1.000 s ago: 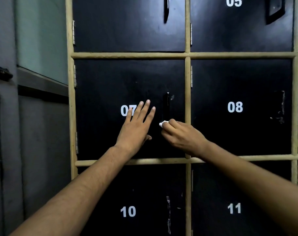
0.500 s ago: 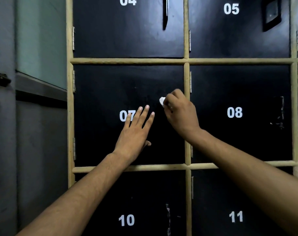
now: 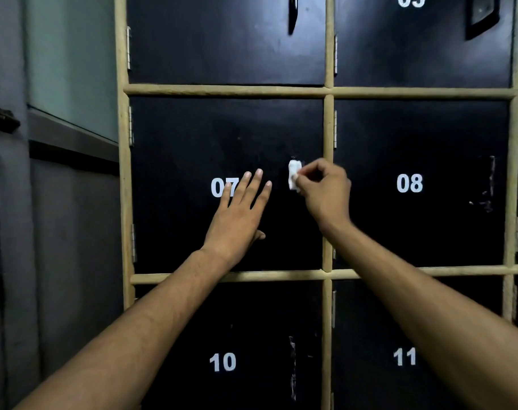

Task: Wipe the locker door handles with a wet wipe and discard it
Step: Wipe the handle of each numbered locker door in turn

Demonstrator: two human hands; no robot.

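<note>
A black locker door marked 07 (image 3: 192, 143) fills the middle of the head view. Its thin black handle (image 3: 293, 199) runs down the door's right edge and is hard to make out against the dark door. My right hand (image 3: 325, 193) pinches a small white wet wipe (image 3: 293, 177) folded around the upper part of that handle. My left hand (image 3: 237, 217) lies flat on the door with straight, spread fingers, partly covering the number 07.
Doors 08 (image 3: 410, 183), 10 (image 3: 222, 362) and 11 (image 3: 404, 356) surround it in a tan frame (image 3: 328, 128). Door 04's handle (image 3: 293, 16) hangs above; door 05 has a square handle (image 3: 482, 16). A grey wall with a glass panel (image 3: 71, 63) stands at the left.
My right hand slid the wipe from the handle's lower end up to its top, then settled just below the top. The left hand stayed flat on the door.
</note>
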